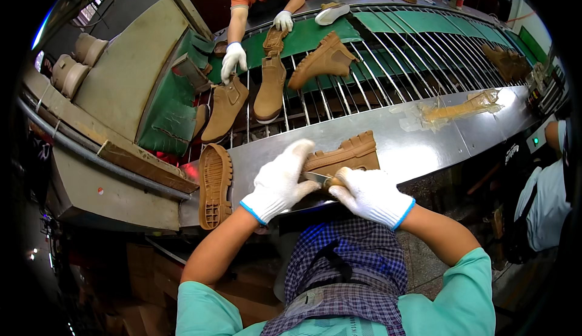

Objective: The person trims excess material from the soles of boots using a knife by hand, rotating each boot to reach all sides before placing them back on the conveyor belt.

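Conveyor rack (pixel 388 51): a long bed of metal rods and green panels curves across the far side, carrying tan ankle boots; three lie near its left end, more at the far right.

Tabletop (pixel 424 136): a steel shelf along the conveyor's near edge, smeared with a clear, yellowish patch of what looks like glue toward its right end.

Co-worker: a person in an orange top at the far left of the rack, both white-gloved hands on boots there.

Tan boot (pixel 351 153): lies sole-up at the tabletop's near edge, just left of centre, its treaded sole facing away from the wearer.

Loose sole (pixel 215 186): a tan outsole, tread up, hangs over the tabletop's near-left corner, well apart from the boot and untouched.

Left hand (pixel 280 181): gloved, fingers curled over the boot's left end, pinning it down.

Right hand (pixel 371 193): gloved, closed around the handle of a small knife (pixel 318 178) whose blade points left and meets the boot's lower edge.

Progress: trimming appears under way, judging by blade on boot; how much of the edge is finished cannot be told. The loose sole seems yet to be handled.
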Tool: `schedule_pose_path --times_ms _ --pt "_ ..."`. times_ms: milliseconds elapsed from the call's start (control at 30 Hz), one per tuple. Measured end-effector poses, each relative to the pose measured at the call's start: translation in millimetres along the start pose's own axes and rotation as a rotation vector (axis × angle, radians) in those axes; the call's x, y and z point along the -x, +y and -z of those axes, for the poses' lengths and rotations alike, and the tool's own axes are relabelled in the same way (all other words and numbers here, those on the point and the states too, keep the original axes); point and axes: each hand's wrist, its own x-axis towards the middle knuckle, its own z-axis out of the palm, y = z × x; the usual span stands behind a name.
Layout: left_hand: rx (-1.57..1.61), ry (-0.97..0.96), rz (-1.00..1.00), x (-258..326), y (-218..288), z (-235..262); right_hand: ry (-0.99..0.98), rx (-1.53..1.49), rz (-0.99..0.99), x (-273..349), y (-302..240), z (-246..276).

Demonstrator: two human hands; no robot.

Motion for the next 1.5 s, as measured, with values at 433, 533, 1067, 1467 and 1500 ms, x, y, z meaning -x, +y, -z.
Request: schedule_pose_path --times_ms 433,533,1067,1467,1500 --pt "-0.003 0.142 -0.165 4 -9 -19 -0.089 -0.156 -0.086 4 38 7" --pt "0.006 0.156 -0.195 2 -13 -21 -0.071 -0.166 -0.163 13 49 8" --pt "0.138 0.266 0.289 91 -54 -35 0.386 0.276 -0.36 1 146 23" --pt "1.089 0.144 0.234 65 -58 15 -0.189 -0.677 -0.189 65 5 -49" --pt "1.11 0.019 0.291 63 -40 12 -0.333 -0.747 -0.114 81 0 -49"
